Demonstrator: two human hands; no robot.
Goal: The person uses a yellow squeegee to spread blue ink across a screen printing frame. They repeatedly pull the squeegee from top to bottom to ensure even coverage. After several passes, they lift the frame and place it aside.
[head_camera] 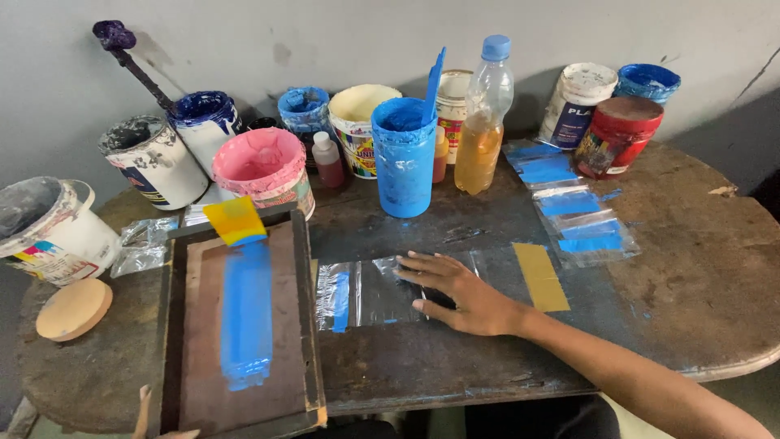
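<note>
Clear plastic pouch (366, 293), mid-bench beside printing screen (240, 325): right hand (463, 293) flat, fingers spread, pinning it. Left hand (162, 423) at front edge gripping frame; grip barely visible. Printed pouches (573, 211) drying rearward.

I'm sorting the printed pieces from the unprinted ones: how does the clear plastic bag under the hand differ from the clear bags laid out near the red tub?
The clear plastic bag under the right hand shows only a narrow blue stripe near its left end, while the clear plastic bags near the red tub each carry a broad blue block. The first lies alone, pressed flat by the right hand; the others lie untouched in an overlapping row. All rest on the dark wooden table.
</note>
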